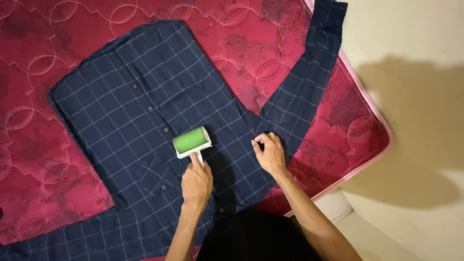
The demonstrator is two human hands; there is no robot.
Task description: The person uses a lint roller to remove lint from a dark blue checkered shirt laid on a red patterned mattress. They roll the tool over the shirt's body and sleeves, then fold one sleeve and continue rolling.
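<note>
While the left hand (196, 182) grips the white handle of a lint roller (192, 141), the green drum of that roller rests on a navy checked shirt (145, 111). Fingers of this hand are closed around the handle, with the index finger laid along it toward the drum. The drum lies just right of the button placket, about mid-chest of the garment, tilted slightly with its right end higher.

The right hand (269, 152) sits on the shirt near the armpit seam, right of the roller and clear of it. Its fingertips are drawn together, pinching or pressing the cloth; whether any fabric is actually lifted between them cannot be told.

The shirt is spread flat, front up, on a red mattress (43, 159) with a quilted circle pattern and pink piping along its edge. One sleeve runs up toward the top right corner of the view, its cuff reaching the mattress edge. The other sleeve runs along the bottom left. Small buttons show down the placket, and a chest pocket lies just left of the left hand.

A pale floor (415, 38) lies right of the mattress, with a shadow across it. Dark clothing of the person fills the bottom centre.
</note>
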